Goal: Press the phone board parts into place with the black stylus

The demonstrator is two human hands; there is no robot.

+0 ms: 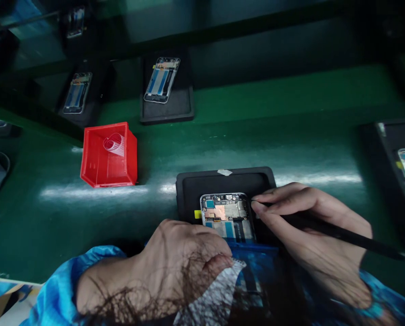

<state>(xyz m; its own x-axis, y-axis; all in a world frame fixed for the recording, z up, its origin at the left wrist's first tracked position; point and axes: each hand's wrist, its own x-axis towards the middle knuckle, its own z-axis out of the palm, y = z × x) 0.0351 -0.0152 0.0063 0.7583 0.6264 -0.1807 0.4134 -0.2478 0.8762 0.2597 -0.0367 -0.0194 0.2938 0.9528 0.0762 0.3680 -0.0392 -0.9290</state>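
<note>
An opened phone (227,213) with its circuit board and copper shield showing lies in a black tray (195,185) in front of me. My left hand (175,262) rests on the phone's near end, fingers curled over it. My right hand (311,235) grips a thin black tool (359,237) like a pen, with the tip at the phone's upper right corner. Blue sleeves cover both wrists. The lower part of the phone is hidden by my left hand.
A red plastic bin (109,155) with a curled white strip stands to the left on the green belt (291,136). Further black trays with opened phones sit behind (166,88), (77,93) and at the right edge (397,176).
</note>
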